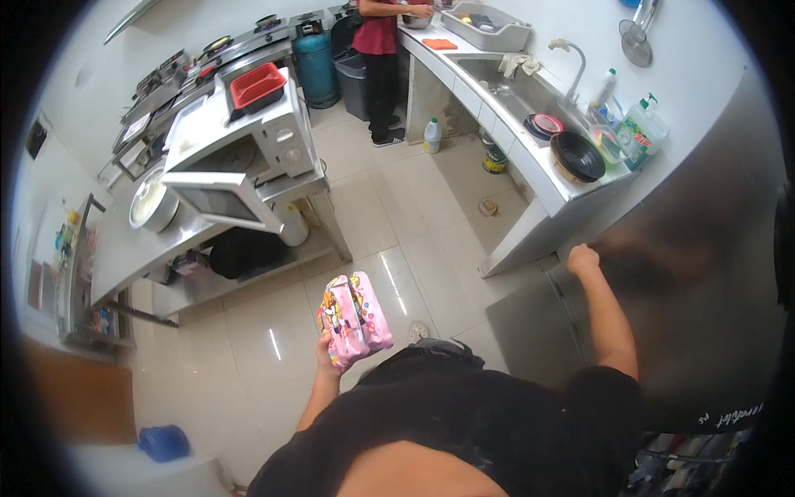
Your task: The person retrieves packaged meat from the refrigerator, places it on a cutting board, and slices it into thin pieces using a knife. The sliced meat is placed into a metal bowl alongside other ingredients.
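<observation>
A pink printed plastic package (pixel 355 320) rests in my left hand (pixel 327 353), which grips it from below and the side in front of my body. Out to the right, my right hand (pixel 584 259) has its fingers curled at the edge of a dark, shiny metal door or panel (pixel 671 298); whether it grips that edge cannot be told. To the left, a white microwave oven (pixel 286 143) stands with its door (pixel 217 199) swung open, and a red and black plastic tray (pixel 258 86) lies on top of it.
A steel table (pixel 118 248) bears the microwave and a pot (pixel 153 202). Beyond my right hand runs a counter with a sink (pixel 515 93), black bowls (pixel 577 156) and bottles. At the far end a co-worker (pixel 379 50) stands by a blue gas cylinder (pixel 317 68). A white bottle (pixel 432 135) is on the tiled floor.
</observation>
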Motion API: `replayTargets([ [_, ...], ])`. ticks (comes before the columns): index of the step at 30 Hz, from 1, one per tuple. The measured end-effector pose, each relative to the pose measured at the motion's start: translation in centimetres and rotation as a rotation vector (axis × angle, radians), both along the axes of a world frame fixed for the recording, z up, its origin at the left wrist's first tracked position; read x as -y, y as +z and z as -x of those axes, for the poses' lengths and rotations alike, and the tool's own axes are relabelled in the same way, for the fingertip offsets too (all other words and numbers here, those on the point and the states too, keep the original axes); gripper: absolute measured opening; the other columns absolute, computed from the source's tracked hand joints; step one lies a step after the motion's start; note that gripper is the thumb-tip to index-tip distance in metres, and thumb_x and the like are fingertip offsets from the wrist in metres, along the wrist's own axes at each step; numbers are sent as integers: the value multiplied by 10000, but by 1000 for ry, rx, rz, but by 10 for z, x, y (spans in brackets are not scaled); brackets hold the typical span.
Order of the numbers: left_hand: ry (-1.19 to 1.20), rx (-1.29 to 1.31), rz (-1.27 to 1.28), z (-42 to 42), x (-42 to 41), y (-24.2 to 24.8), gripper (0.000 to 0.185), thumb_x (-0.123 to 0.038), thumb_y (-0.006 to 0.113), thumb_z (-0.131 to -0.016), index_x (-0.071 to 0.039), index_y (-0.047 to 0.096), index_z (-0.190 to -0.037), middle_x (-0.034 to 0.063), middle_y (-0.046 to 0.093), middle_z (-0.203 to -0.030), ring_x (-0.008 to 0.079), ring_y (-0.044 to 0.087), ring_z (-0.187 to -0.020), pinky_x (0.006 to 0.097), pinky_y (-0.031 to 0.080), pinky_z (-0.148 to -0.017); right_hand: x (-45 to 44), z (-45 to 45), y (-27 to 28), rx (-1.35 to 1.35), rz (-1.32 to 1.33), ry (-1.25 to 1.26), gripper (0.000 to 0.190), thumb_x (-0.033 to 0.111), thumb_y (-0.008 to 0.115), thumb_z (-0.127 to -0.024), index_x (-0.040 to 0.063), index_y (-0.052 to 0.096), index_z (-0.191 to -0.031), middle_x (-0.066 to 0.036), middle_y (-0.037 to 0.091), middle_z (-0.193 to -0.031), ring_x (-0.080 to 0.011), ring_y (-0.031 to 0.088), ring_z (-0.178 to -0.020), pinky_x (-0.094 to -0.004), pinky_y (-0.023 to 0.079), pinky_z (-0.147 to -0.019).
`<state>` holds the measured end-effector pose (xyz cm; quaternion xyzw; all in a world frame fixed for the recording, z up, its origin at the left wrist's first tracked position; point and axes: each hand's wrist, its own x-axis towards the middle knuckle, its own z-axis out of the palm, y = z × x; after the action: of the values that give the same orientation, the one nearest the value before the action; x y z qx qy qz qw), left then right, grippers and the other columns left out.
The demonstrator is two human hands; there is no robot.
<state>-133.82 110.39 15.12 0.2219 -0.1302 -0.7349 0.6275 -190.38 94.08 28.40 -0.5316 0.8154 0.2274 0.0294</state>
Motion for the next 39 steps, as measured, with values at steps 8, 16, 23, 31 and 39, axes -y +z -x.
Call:
replayTargets([
  [8, -298, 98, -97, -22, 176, 20, 564, -312, 552, -813, -56, 460, -1307, 132, 600, -1183, 299, 605, -1047, 458, 497, -911, 28, 11, -4, -55, 117, -313, 378, 192, 578, -871, -12, 589, -1190, -152, 420, -1377, -278, 615, -1076, -353, 535, -835],
  [16, -767, 63, 61, 10, 333, 56, 580, -248, 568, -797, -21, 439, -1315, 135, 610, -1176, 278, 617, -1044, 430, 508, -918, -10, -93, -18, -3, 92, -511, 442, 200, 539, -892, -55, 528, -1254, -197, 448, -1351, -295, 604, -1085, -339, 522, -825],
  [23, -1017, 69, 47, 36, 382, 26, 560, -262, 598, -775, -53, 467, -1278, 99, 608, -1127, 258, 615, -1000, 412, 512, -895, -225, -316, -88, 1244, 642, -1174, 96, 94, 560, -851, 24, 620, -877, -93, 627, -749, -225, 616, -526, -320, 493, -500],
  [31, -1494, 22, -44, 61, 388, 68, 591, -264, 584, -804, -16, 432, -1319, 151, 589, -1211, 293, 592, -1093, 440, 478, -961, -424, -547, -69, 475, 2584, -1492, 337, 270, 492, -958, 42, 551, -1198, -84, 606, -1146, -229, 561, -1058, -381, 491, -850],
  [39, -1705, 69, -65, 54, 372, 126, 552, -266, 578, -831, -31, 447, -1312, 149, 580, -1240, 291, 589, -1108, 437, 466, -978, -410, -742, -26, -116, 3000, -1152, 499, 357, 416, -973, 20, 443, -1340, -124, 484, -1350, -303, 462, -1228, -458, 369, -1043],
])
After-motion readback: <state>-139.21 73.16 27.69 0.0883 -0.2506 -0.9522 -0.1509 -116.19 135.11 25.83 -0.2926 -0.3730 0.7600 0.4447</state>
